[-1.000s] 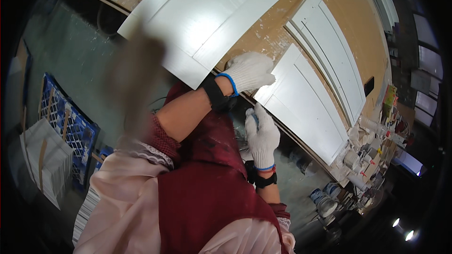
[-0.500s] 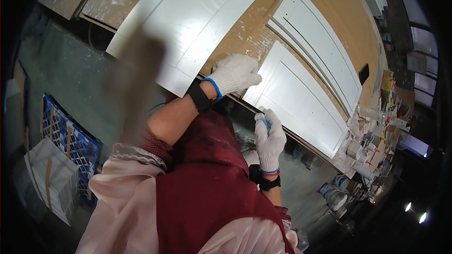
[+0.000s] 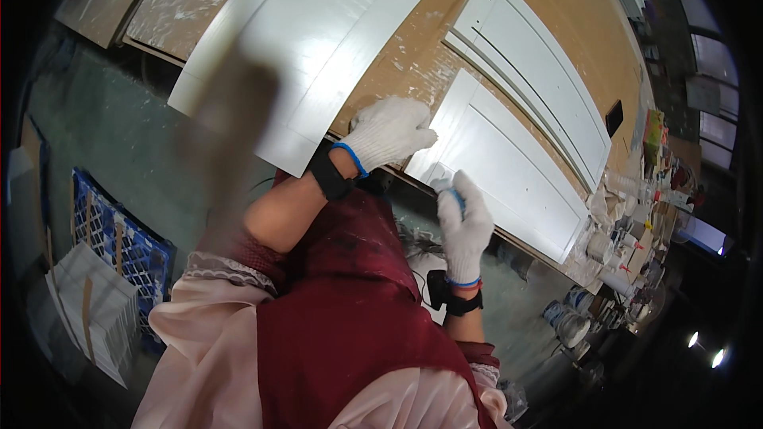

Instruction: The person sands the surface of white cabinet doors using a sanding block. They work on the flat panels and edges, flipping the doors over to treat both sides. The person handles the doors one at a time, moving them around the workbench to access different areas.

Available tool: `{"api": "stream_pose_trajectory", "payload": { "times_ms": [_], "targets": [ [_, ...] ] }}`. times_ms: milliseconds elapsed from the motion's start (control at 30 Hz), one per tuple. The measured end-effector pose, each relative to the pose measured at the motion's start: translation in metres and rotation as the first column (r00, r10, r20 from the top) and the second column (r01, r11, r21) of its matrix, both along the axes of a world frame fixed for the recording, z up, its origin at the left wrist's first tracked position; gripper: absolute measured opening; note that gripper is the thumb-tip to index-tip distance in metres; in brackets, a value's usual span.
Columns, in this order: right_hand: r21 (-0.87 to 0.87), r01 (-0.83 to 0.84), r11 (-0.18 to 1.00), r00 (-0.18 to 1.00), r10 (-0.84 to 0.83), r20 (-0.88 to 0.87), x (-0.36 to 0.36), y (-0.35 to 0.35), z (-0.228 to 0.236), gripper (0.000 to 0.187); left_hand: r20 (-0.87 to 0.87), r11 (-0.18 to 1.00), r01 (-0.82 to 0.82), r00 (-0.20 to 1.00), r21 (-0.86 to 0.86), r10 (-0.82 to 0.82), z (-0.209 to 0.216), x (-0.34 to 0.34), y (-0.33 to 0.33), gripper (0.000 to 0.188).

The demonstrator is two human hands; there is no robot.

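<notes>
My left hand (image 3: 392, 131), in a white knitted glove, is bent over the table edge. Its fingers are bunched together, with the tips against the left end of a white framed door panel (image 3: 509, 171). Close to the front edge of that panel is my right hand (image 3: 467, 222), gloved too. It is closed round a small blue and whitish piece (image 3: 457, 199), mostly hidden by the fingers, whose kind I cannot make out. Behind lies a second white panel (image 3: 528, 56) with a dark groove. To the left, a large white panel (image 3: 318, 40) overhangs the table edge.
The brown worktop (image 3: 397, 56) has white smears. Its right end is crowded with bottles and tubs (image 3: 604, 250); a dark phone-like slab (image 3: 614, 117) lies nearby. Paint cans (image 3: 566, 322) stand on the floor. At lower left, stacked white boards (image 3: 91, 310) lean by a blue crate (image 3: 119, 230).
My right hand has shifted slightly right and up to the panel's front edge, still holding the small blue piece. My left hand stays almost in place. The whole view has shifted a little.
</notes>
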State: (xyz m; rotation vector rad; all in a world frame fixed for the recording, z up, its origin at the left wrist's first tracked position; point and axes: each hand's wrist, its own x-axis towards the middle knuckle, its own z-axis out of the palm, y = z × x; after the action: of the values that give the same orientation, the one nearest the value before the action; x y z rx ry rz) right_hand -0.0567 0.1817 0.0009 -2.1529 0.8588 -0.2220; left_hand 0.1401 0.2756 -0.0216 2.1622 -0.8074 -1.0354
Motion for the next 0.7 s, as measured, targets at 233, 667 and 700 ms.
{"api": "stream_pose_trajectory", "payload": {
  "times_ms": [233, 667, 700],
  "targets": [
    [-0.261, 0.005, 0.965, 0.997, -0.023, -0.068, 0.069, -0.055, 0.018, 0.04, -0.027, 1.0, 0.007, 1.0, 0.007, -0.007, 0.001, 0.001, -0.001, 0.031],
    [-0.484, -0.177, 0.857, 0.961, 0.044, -0.272, 0.145, -0.086, 0.009, 0.033, 0.001, 0.999, -0.011, 1.0, -0.044, 0.011, -0.006, -0.001, 0.001, 0.032],
    [-0.488, -0.194, 0.851, 0.953, 0.046, -0.298, 0.147, -0.086, 0.009, 0.033, -0.008, 1.0, -0.001, 1.0, -0.03, 0.001, -0.005, 0.0, 0.001, 0.032]
  ]
}}
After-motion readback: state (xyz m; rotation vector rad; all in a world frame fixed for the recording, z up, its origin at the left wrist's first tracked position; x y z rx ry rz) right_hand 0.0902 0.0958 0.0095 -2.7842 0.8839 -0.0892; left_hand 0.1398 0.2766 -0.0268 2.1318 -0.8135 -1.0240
